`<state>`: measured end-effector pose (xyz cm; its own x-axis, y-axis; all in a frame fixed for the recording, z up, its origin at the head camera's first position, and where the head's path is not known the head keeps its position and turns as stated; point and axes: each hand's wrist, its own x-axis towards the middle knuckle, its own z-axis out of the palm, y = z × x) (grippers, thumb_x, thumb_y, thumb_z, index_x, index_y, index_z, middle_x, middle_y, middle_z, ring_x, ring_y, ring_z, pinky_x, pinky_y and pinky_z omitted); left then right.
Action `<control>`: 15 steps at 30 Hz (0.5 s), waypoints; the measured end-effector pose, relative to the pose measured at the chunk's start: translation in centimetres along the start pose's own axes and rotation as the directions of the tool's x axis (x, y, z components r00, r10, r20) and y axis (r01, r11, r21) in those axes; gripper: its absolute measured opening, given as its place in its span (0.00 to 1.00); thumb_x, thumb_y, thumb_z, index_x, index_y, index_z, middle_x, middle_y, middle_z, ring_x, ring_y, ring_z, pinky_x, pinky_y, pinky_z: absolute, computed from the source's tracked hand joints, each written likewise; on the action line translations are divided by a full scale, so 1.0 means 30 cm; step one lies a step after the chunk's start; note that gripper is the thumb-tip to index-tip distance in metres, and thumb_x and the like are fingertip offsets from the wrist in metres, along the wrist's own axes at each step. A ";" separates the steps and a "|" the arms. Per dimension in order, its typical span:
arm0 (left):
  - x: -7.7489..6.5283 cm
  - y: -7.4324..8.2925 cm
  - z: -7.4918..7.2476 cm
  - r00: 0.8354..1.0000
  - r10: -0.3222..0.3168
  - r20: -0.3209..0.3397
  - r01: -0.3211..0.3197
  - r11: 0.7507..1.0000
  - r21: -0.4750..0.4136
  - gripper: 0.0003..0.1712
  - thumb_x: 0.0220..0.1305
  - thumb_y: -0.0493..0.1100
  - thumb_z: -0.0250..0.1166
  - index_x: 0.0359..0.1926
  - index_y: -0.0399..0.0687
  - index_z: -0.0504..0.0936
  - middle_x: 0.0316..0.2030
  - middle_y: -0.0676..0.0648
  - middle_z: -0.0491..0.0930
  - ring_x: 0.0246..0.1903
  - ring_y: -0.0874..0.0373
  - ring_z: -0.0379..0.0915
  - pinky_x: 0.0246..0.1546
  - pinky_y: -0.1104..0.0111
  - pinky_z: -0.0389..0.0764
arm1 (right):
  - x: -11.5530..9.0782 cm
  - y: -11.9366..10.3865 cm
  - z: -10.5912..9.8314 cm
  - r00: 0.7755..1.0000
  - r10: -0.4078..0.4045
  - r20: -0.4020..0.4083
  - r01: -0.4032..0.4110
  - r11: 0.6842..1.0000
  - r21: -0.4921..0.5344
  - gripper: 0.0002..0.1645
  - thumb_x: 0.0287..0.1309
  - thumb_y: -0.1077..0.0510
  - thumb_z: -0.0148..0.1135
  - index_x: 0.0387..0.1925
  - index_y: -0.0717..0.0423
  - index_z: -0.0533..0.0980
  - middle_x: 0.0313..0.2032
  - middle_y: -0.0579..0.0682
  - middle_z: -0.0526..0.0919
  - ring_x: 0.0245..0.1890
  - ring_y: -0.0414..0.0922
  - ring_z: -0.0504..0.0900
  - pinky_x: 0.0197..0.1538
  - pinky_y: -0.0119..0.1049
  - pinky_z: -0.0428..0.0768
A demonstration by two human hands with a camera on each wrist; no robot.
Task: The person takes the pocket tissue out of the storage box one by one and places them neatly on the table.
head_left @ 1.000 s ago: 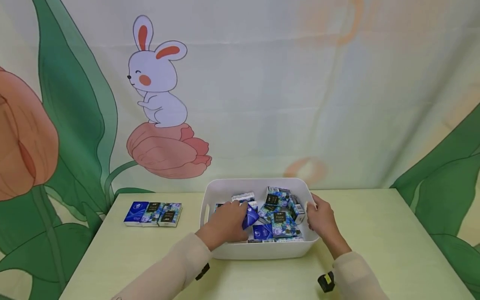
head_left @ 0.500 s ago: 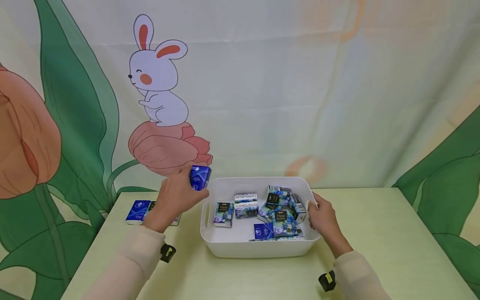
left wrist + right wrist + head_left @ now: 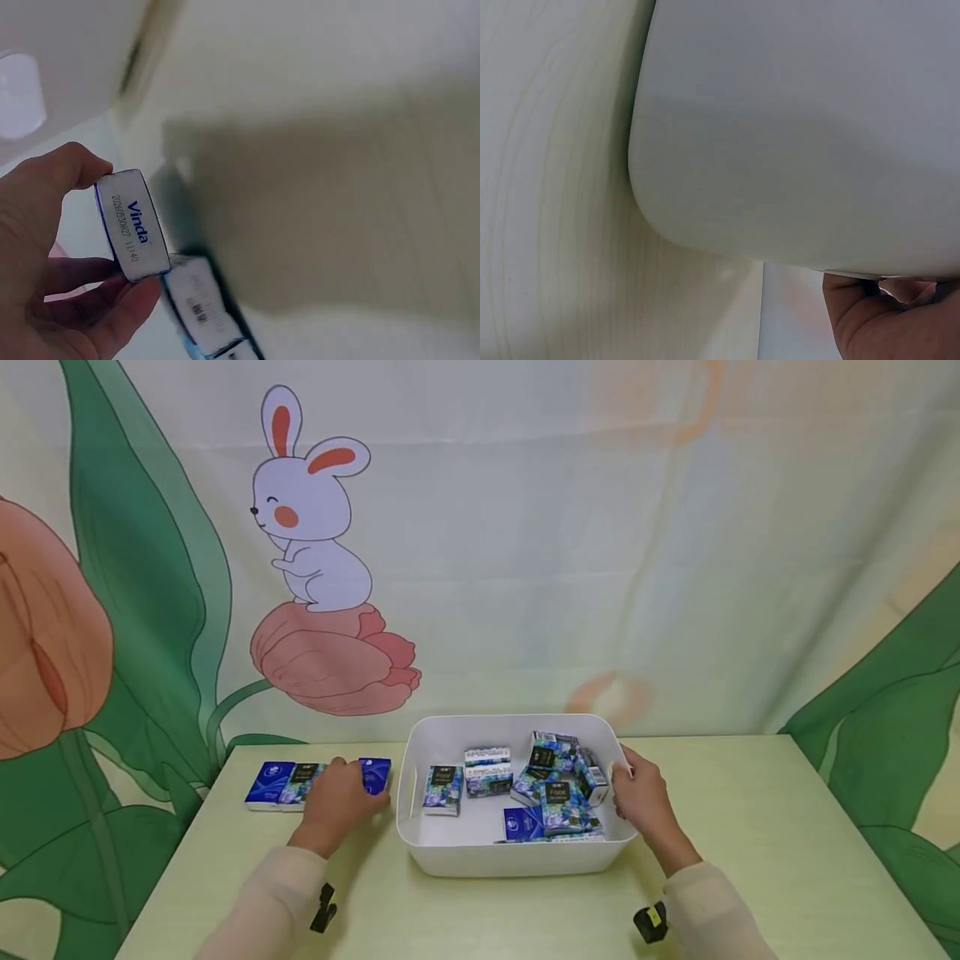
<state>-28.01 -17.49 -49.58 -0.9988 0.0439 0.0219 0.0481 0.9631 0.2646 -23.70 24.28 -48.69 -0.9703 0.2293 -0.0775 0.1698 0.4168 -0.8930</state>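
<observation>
My left hand (image 3: 339, 806) pinches a dark blue pocket tissue pack (image 3: 375, 775) between thumb and fingers, low over the table at the right end of a row of packs. In the left wrist view, the pack's white side, printed "Vinda", faces the camera, beside the white side of another tissue pack (image 3: 201, 304). The row's left end shows a blue pack (image 3: 268, 783) and a floral pack (image 3: 298, 785); my hand hides part of the row. My right hand (image 3: 641, 795) grips the handle on the right end of a white plastic bin (image 3: 517, 862).
Inside the bin, several floral tissue packs (image 3: 566, 807) lie heaped on the right, near a blue pack (image 3: 522, 823). A floral pack (image 3: 442, 790) lies at its left. The pale wood table (image 3: 757, 827) ends at a printed curtain (image 3: 495, 568) with a rabbit.
My left hand has lifted the blue tissue pack out of the bin, carried it left and lowered it at the right end of the row. My right hand has stayed on the bin handle.
</observation>
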 end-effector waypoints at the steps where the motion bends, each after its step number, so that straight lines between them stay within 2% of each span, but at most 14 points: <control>1: -0.002 -0.002 0.010 1.000 0.010 -0.005 -0.010 1.000 0.028 0.33 0.53 0.56 0.75 0.38 0.25 0.82 0.38 0.33 0.77 0.34 0.41 0.75 0.41 0.46 0.82 | 0.000 0.000 -0.001 1.000 0.001 0.000 -0.001 1.000 0.000 0.29 0.74 0.59 0.45 0.72 0.61 0.65 0.23 0.55 0.75 0.15 0.43 0.71 0.21 0.36 0.73; 6: -0.012 -0.008 0.040 0.999 0.030 -0.032 -0.026 0.989 0.143 0.32 0.55 0.55 0.74 0.39 0.23 0.83 0.45 0.27 0.75 0.46 0.33 0.74 0.50 0.42 0.79 | -0.002 -0.003 -0.003 1.000 0.008 0.004 -0.008 1.000 -0.003 0.29 0.74 0.59 0.45 0.73 0.62 0.65 0.23 0.56 0.75 0.15 0.43 0.71 0.21 0.36 0.73; 9: -0.014 -0.004 0.033 0.997 0.048 -0.059 -0.039 0.989 0.142 0.32 0.56 0.55 0.73 0.39 0.23 0.82 0.43 0.27 0.74 0.44 0.34 0.73 0.46 0.43 0.80 | -0.002 -0.003 -0.003 1.000 0.010 0.004 -0.010 1.000 -0.004 0.29 0.74 0.58 0.45 0.73 0.62 0.65 0.22 0.55 0.74 0.15 0.43 0.71 0.21 0.36 0.73; 12: -0.015 0.025 -0.013 0.989 0.079 -0.129 -0.068 0.994 0.090 0.31 0.57 0.54 0.71 0.40 0.24 0.82 0.40 0.28 0.76 0.38 0.36 0.76 0.40 0.44 0.82 | -0.002 -0.003 -0.004 1.000 0.014 0.007 -0.014 1.000 0.000 0.29 0.74 0.58 0.45 0.73 0.61 0.65 0.22 0.54 0.74 0.15 0.43 0.71 0.21 0.36 0.73; 15: -0.014 0.093 -0.086 0.968 0.108 -0.227 -0.106 0.994 0.020 0.28 0.61 0.52 0.68 0.45 0.27 0.82 0.40 0.29 0.79 0.36 0.36 0.79 0.37 0.45 0.83 | 0.000 -0.004 -0.009 1.000 0.013 0.009 -0.013 1.000 0.000 0.29 0.74 0.58 0.45 0.73 0.61 0.65 0.22 0.54 0.74 0.15 0.43 0.71 0.21 0.36 0.74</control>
<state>-27.44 -15.52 -46.37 -0.9594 0.0858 0.2688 0.1535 0.9581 0.2419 -23.67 24.45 -48.46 -0.9695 0.2269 -0.0929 0.1824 0.4142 -0.8917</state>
